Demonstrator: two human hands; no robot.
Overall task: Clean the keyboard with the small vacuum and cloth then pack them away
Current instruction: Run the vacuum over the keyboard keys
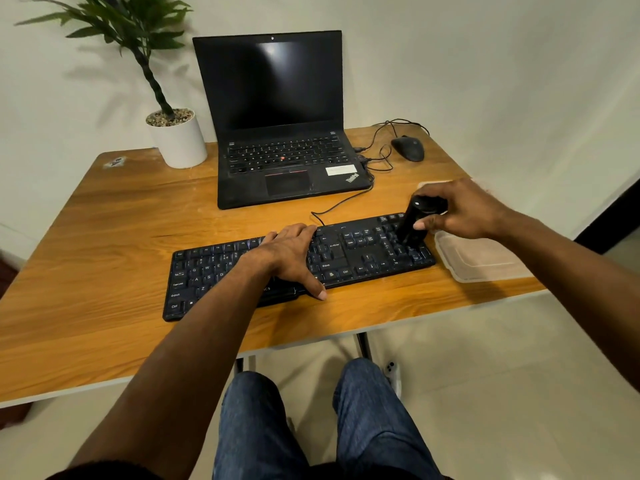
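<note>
While our left hand [292, 256] lies flat, fingers released, on the black rectangular plastic keyboard [360, 252] at the wooden counter's [104, 237] centre, our right hand [462, 211] grips the small black cylindrical vacuum [412, 220], nozzle touching keys toward three o'clock.

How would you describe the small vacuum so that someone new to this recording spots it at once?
Start at the long black keyboard across the front of the wooden table and go to its number-pad end. There the right hand grips the small vacuum, a slim black cylinder standing tilted, nozzle down on the keys. Nothing else stands on the keyboard; the left hand lies flat on it.
</note>
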